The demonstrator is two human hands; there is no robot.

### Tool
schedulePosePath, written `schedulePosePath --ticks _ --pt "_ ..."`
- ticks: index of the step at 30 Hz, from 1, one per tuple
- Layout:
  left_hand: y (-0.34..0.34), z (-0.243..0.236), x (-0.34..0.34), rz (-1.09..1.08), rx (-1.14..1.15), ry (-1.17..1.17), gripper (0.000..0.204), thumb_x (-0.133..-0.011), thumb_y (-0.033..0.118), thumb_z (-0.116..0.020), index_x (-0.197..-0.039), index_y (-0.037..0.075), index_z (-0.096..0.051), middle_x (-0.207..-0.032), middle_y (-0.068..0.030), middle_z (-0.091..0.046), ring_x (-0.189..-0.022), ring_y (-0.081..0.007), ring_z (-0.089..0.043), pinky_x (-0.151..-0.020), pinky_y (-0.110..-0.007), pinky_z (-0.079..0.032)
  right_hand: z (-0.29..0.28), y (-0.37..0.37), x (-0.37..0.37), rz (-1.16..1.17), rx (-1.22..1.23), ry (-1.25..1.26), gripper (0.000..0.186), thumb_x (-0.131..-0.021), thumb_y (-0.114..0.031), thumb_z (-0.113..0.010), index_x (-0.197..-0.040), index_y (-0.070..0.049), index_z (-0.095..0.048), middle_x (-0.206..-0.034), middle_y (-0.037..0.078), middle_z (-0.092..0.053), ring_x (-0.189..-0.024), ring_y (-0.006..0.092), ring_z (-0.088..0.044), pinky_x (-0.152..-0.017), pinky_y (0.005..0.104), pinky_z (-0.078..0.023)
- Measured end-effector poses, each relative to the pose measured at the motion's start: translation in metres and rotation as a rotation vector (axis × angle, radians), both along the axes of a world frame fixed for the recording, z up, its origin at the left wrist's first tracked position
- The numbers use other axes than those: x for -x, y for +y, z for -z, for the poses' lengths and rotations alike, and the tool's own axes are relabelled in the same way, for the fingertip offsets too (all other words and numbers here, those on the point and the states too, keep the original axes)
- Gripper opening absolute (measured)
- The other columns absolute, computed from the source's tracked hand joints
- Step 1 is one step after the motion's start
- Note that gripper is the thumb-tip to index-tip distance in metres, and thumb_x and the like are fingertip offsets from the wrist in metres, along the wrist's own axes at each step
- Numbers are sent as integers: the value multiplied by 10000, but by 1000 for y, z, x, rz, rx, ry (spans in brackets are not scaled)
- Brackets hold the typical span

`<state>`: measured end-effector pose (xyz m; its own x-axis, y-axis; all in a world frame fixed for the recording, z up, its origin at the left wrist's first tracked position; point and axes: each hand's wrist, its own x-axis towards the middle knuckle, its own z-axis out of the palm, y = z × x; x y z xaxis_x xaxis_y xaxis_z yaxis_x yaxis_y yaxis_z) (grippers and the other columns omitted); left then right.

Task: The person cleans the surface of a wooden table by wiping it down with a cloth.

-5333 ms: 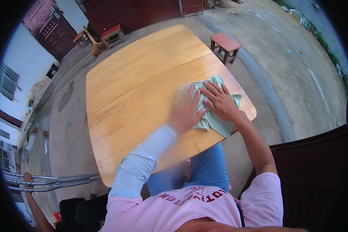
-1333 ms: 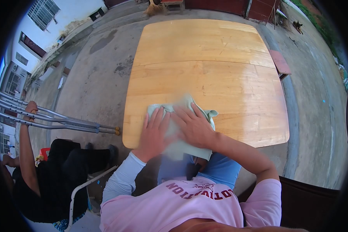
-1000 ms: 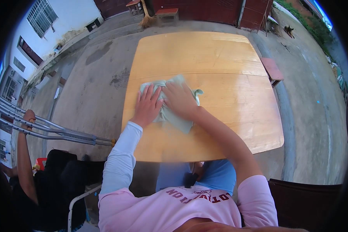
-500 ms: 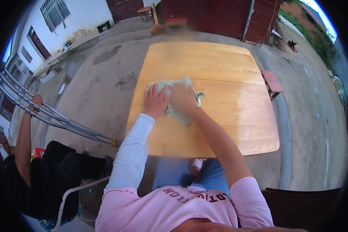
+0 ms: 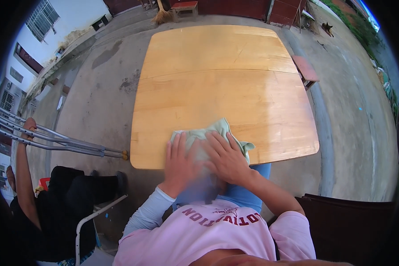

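Observation:
A pale green cloth lies bunched at the near edge of the wooden table. My left hand rests on the cloth's left part, its fingers stretched forward and partly smeared by motion. To its right, my right hand presses flat on the same cloth with fingers apart. One corner of the cloth sticks out beyond the right hand, and another points up ahead of it. Both palms are down, and neither hand wraps around the cloth. The part beneath the palms is hidden.
At the left a seated person in black holds metal crutches whose tips reach near the table's left corner. A red stool stands by the table's right side. Farther off are a broom, another stool and a dog.
Both hands and the cloth have come back toward me, from the table's left middle to its near edge. The right fingers now lie spread. My view has tilted down slightly.

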<state>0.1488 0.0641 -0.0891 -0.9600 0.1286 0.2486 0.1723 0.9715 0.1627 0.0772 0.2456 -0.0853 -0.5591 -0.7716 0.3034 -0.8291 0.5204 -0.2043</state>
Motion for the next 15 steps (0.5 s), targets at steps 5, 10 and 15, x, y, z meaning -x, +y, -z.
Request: schedulePosePath --ticks 5,10,15 --pt "-5 -10 7 65 -46 -31 585 -933 414 -459 -1409 80 -390 -1468 -261 -275 -1368 -421 -250 -1093 -567 -186 -16 4 3 0 -87 -160 568 -925 -381 -490 -1409 -102 -386 -1448 190 -346 -1380 329 -271 -1126 521 -165" --pt "-15 -6 40 121 -27 -6 618 -896 481 -520 -1412 162 -404 -1468 -302 -227 -1364 -466 -221 -1091 -570 -197 -7 5 22 90 18 -69 568 -926 -408 -491 -1402 -113 -398 -1479 201 -284 -1393 371 -225 -1130 528 -149" --pt "-25 -2 93 158 -6 -19 643 -886 540 -517 -1418 201 -394 -1469 -322 -197 -1365 -484 -199 -1095 -568 -194 0 4 62 122 -12 -62 556 -928 -390 -489 -1401 -114 -398 -1490 200 -259 -1392 379 -216 -1131 526 -144"
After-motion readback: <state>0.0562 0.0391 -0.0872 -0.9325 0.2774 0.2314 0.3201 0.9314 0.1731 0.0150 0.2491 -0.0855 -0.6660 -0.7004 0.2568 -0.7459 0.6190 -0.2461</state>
